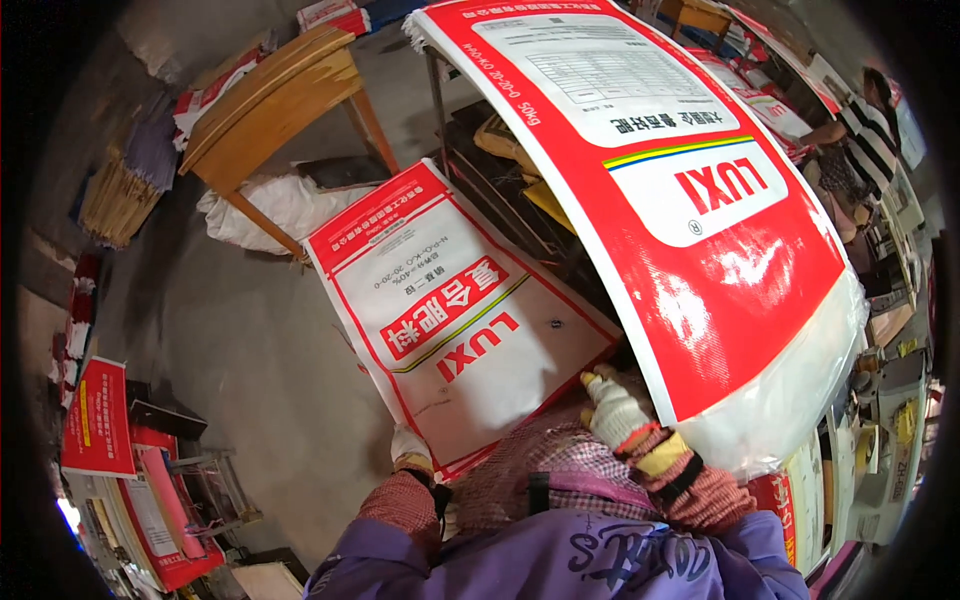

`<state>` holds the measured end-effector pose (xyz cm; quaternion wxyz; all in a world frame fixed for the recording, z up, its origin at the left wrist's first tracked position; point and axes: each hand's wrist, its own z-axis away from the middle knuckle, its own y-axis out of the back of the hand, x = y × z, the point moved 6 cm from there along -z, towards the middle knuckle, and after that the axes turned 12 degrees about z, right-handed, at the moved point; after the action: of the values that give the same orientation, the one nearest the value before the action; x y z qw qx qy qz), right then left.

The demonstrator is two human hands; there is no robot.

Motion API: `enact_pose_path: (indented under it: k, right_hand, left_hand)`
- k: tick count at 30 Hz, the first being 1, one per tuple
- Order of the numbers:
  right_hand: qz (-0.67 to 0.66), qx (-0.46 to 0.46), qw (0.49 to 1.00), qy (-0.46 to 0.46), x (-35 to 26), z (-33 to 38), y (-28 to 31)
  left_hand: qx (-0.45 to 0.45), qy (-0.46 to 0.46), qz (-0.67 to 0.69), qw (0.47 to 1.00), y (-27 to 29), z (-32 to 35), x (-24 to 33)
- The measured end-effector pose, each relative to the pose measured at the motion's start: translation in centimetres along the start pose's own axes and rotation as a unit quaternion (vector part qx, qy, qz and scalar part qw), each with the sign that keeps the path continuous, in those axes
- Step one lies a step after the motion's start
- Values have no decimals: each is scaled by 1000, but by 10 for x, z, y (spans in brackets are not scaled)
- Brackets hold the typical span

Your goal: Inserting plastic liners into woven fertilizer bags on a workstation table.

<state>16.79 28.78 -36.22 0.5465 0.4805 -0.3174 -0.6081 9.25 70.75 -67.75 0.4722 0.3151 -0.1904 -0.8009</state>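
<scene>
A flat white woven sack [480, 300] with red borders and print lies slanting in front of me, its near end by my lap. My left hand [411, 446], in a whitish knit glove, is closed on the sack's near left corner. At the near right edge is my right hand [618, 408], in a white glove with yellow fingertips. Its fingers reach toward the sack's edge and look apart, partly in shadow. Just right of that hand, a large red and white sack [720, 270] is draped over a stand, with clear plastic film [790, 400] at its near end.
A wooden bench [270, 100] stands at the far left, with a white bundle [280, 212] beneath it. Sack stacks [130, 180] line the left wall. A metal frame [215, 490] holds red sacks at lower left. Another person [865, 140] in stripes works at far right, near a machine [890, 440].
</scene>
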Motion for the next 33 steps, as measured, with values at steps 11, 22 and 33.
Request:
enact_pose_path:
  k: [11, 22, 33]
  right_hand:
    - [-337, 27, 936, 94, 5, 146, 113]
    - [-710, 422, 521, -214, 122, 207, 117]
    - [-351, 358, 829, -249, 151, 162, 180]
  left_hand:
    - [425, -31, 516, 744, 318, 117, -13]
    - [521, -580, 168, 604, 590, 313, 248]
    - [171, -579, 481, 635, 642, 283, 234]
